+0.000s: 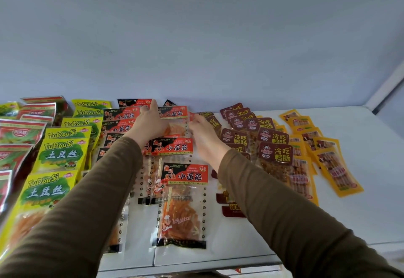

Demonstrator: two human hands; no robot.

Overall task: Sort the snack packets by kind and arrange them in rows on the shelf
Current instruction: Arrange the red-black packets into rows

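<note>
Snack packets (184, 203) lie flat in overlapping columns on a white shelf (358, 207), which runs back to a plain pale blue-grey wall (196, 37); a seam splits the shelf board near its front edge, and a white upright (384, 94) rises at the far right. From left to right the kinds run: red-and-green packets (17, 134) at the left edge, at least six in view; yellow-green packets (60, 154) marked TuDouSi, six in one column; clear packets with red-and-black headers, about ten in two columns, several hidden under the arms; dark red packets (274, 157), roughly ten, overlapping too closely for a sure count; and orange-yellow packets (337, 169), about ten, fanned out loosely at the right. Both arms wear brown sleeves (284, 207). At the back of the red-and-black columns the left hand (148, 122) rests with straight fingers pressed together on a packet header. Just to its right, the right hand (204, 130) reaches to the edge of the rear clear packet (175, 122), its fingers bent; whether they pinch it I cannot tell.
</note>
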